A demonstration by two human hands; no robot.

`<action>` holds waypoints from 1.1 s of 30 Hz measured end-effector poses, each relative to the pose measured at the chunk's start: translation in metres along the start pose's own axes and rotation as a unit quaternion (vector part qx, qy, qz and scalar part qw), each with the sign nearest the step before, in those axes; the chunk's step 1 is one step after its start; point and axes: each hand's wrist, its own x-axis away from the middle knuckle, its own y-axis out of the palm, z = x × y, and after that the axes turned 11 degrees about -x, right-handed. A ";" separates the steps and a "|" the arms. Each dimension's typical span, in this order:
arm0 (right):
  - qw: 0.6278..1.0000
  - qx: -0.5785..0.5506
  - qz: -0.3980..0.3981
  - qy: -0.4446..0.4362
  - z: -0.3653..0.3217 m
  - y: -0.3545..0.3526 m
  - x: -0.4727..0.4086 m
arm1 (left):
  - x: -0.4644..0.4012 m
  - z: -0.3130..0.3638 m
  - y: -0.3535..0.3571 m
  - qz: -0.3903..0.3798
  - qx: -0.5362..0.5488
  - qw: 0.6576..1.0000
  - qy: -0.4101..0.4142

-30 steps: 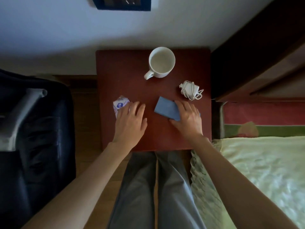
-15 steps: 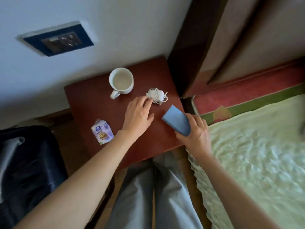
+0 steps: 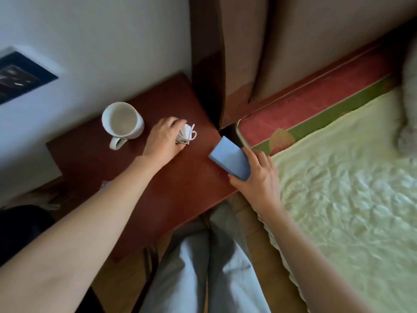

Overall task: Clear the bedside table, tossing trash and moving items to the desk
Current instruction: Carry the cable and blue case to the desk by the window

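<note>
The dark red bedside table (image 3: 185, 190) stands against the wall. On it, my left hand (image 3: 163, 141) closes around a white charger with a coiled cable (image 3: 187, 134). A white empty mug (image 3: 121, 123) stands just left of that hand. My right hand (image 3: 257, 179) holds a light blue flat box (image 3: 230, 160) above the table's right edge, tilted. The snack wrapper (image 3: 106, 184) is almost wholly hidden behind my left forearm.
The bed with a pale green cover (image 3: 349, 188) lies to the right, its headboard (image 3: 282, 53) behind it. A dark wall socket plate (image 3: 20, 77) sits at the upper left. A dark chair (image 3: 20, 231) is at the left. My legs in grey trousers (image 3: 203, 267) are below.
My left hand left the wrapper, crossed the table to the right and closed on the charger. My right hand lifted the blue box off the table toward the bed. The view swung right.
</note>
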 end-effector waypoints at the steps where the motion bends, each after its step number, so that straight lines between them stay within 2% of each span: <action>1: 1.000 0.000 0.000 -0.001 0.000 -0.001 0.000 | -0.001 0.001 -0.001 0.004 0.008 1.000 -0.006; 7: 1.000 0.005 0.003 -0.005 0.002 -0.008 -0.003 | 0.003 0.003 -0.002 0.021 0.049 0.998 -0.041; 12: 0.999 0.007 -0.004 -0.042 -0.010 -0.018 -0.008 | 0.024 0.007 -0.015 0.030 0.100 0.991 -0.084; 18: 0.995 0.012 0.000 -0.095 -0.053 -0.042 -0.011 | 0.071 0.019 -0.069 0.089 0.149 0.972 -0.157; 23: 0.990 -0.014 -0.005 -0.142 -0.106 -0.073 -0.005 | 0.124 0.031 -0.143 0.130 0.169 0.956 -0.203; 28: 0.981 -0.036 -0.034 -0.190 -0.157 -0.103 0.019 | 0.191 0.045 -0.209 0.186 0.198 0.927 -0.258; 33: 0.955 -0.052 -0.083 -0.282 -0.198 -0.125 0.035 | 0.255 0.065 -0.259 0.256 0.199 0.882 -0.342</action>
